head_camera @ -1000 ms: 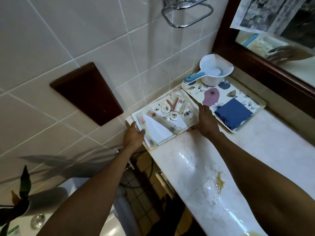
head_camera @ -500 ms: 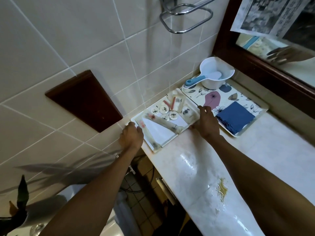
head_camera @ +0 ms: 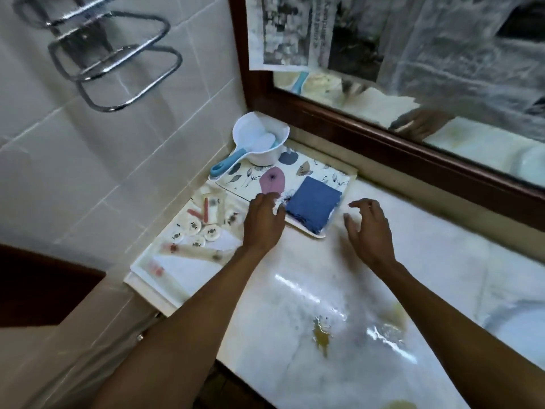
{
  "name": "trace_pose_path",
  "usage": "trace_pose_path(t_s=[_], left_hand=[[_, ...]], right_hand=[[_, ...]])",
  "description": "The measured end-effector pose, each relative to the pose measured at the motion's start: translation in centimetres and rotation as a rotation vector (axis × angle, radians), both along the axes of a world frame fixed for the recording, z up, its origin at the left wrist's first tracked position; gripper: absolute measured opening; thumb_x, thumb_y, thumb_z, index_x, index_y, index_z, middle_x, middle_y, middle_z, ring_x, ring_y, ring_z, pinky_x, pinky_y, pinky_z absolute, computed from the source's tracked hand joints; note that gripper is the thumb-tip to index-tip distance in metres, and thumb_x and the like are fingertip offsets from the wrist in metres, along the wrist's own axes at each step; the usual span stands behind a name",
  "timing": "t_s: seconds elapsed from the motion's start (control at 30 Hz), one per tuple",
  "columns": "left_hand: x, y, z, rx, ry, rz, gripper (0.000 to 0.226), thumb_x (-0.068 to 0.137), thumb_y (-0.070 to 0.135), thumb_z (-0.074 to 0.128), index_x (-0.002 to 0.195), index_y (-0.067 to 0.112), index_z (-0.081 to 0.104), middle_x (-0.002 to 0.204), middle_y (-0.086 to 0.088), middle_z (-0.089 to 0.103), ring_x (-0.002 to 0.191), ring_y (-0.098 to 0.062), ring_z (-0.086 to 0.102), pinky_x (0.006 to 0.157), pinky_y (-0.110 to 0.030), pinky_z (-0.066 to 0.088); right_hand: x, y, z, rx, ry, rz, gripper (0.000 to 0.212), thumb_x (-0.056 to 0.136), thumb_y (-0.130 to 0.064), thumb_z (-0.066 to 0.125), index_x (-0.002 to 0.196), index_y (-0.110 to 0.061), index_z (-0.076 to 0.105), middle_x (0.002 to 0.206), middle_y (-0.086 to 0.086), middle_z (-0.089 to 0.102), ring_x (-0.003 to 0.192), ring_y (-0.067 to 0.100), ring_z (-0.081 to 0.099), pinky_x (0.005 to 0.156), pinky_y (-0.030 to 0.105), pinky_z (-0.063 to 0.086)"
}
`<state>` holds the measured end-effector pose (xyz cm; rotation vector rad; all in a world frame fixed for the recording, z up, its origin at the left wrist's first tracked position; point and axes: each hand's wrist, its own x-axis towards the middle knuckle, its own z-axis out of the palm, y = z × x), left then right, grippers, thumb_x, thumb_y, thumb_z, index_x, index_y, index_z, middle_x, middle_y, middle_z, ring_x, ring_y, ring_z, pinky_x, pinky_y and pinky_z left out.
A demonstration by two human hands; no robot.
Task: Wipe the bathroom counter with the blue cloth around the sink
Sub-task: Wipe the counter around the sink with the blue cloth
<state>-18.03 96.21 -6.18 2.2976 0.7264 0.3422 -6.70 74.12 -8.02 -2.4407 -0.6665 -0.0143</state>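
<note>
The folded blue cloth (head_camera: 312,203) lies on the near right part of a flowered tray (head_camera: 317,169) at the back of the pale marble counter (head_camera: 368,293). My left hand (head_camera: 262,224) hovers at the tray's near left edge, fingers apart, just left of the cloth and holding nothing. My right hand (head_camera: 368,228) hangs over the counter to the right of the tray, fingers spread and empty. The sink's white rim (head_camera: 519,317) shows at the right edge. A yellowish wet smear (head_camera: 321,338) marks the counter near the front.
A white tray of small toiletries (head_camera: 188,252) sits at the counter's left end by the tiled wall. A white scoop with a blue handle (head_camera: 256,143) stands on the flowered tray's far corner. A wood-framed mirror (head_camera: 413,143) runs behind; a chrome towel rack (head_camera: 118,63) hangs on the wall.
Both hands have let go of the toiletries tray and moved right, to either side of the flowered tray's near end. The view has swung right toward the mirror.
</note>
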Motion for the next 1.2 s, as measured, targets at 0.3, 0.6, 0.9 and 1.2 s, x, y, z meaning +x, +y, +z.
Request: trace_pose_path(t_s=[0.3, 0.6, 0.9, 1.2], left_hand=[[9.7, -1.6, -4.2, -0.005, 0.171, -0.039, 0.051, 0.097, 0.035, 0.056, 0.136, 0.003, 0.050, 0.120, -0.022, 0.064, 0.113, -0.041, 0.057, 0.094, -0.046, 0.045], [11.5, -1.9, -4.6, -0.090, 0.048, -0.016, 0.038, 0.097, 0.019, 0.061, 0.135, 0.013, 0.061, 0.109, -0.012, 0.060, 0.104, -0.029, 0.058, 0.084, -0.024, 0.038], [13.6, -7.0, 1.1, -0.120, -0.198, -0.231, 0.040, 0.095, 0.019, 0.057, 0.134, 0.020, 0.064, 0.105, -0.007, 0.053, 0.089, -0.024, 0.059, 0.080, -0.036, 0.051], [15.9, -15.0, -1.5, -0.249, -0.010, -0.377, 0.045, 0.096, 0.029, 0.064, 0.138, 0.015, 0.060, 0.126, -0.010, 0.055, 0.111, -0.027, 0.061, 0.098, -0.036, 0.049]], right_hand=[[4.5, -4.0, -5.8, -0.277, 0.082, -0.120, 0.058, 0.100, -0.046, 0.039, 0.145, -0.009, 0.039, 0.158, 0.017, 0.029, 0.145, 0.034, 0.025, 0.116, 0.049, 0.023], [3.8, -3.8, -7.2, -0.289, 0.066, -0.184, 0.060, 0.103, -0.047, 0.031, 0.153, -0.014, 0.028, 0.165, 0.009, 0.016, 0.152, 0.027, 0.013, 0.124, 0.045, 0.013], [3.7, -6.8, -5.5, -0.274, 0.174, -0.190, 0.060, 0.103, -0.046, 0.034, 0.154, -0.015, 0.027, 0.167, 0.009, 0.006, 0.154, 0.026, 0.005, 0.124, 0.043, 0.008], [2.2, -17.2, -4.1, -0.328, 0.193, -0.459, 0.066, 0.098, -0.050, 0.027, 0.150, -0.010, 0.032, 0.163, 0.016, 0.018, 0.150, 0.033, 0.017, 0.121, 0.049, 0.019]])
